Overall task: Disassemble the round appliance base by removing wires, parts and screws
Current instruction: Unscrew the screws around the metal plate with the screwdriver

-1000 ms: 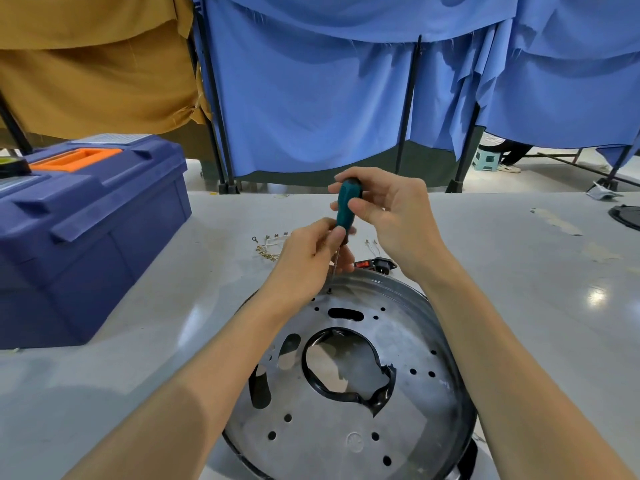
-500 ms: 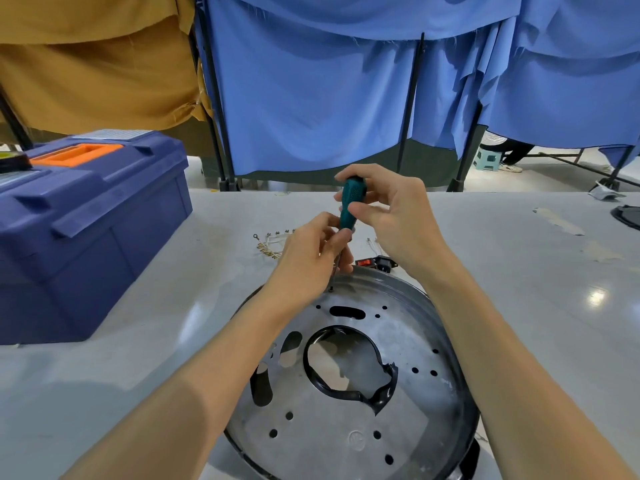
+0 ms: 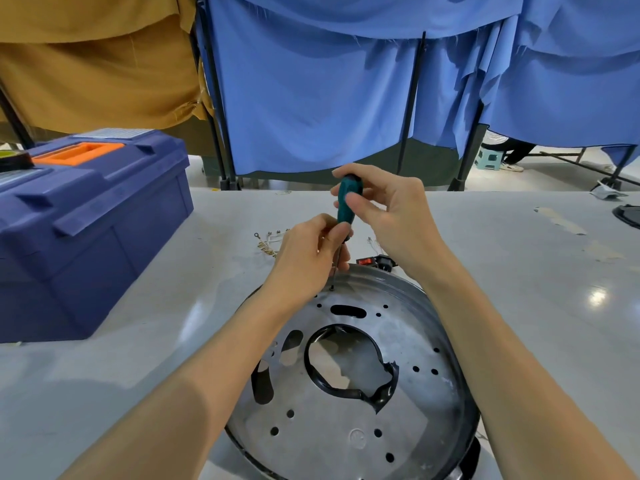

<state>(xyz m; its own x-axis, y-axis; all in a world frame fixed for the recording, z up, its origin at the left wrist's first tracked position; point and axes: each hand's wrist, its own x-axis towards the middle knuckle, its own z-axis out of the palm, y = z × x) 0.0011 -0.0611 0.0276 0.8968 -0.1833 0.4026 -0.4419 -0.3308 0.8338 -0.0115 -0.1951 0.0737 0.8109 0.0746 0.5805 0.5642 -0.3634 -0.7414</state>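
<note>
On the grey table (image 3: 519, 289), the round metal base (image 3: 408, 427) lies flat up close, and the screwdriver (image 3: 348, 202) stands upright on a screw (image 3: 331, 288) at its far rim. Up top the right hand (image 3: 391, 216) curls round the green handle; the left hand (image 3: 304, 258) pinches the shaft just below. Loose wires (image 3: 268, 242) lie beyond, with the blue toolbox (image 3: 86, 220) at the left.

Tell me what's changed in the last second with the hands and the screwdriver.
Almost nothing. The right hand shifted its fingers only slightly on the teal screwdriver handle, as if turning it. The left hand still pinches the shaft, the tip stays on a screw near the far rim of the round metal base, which hasn't moved.
</note>
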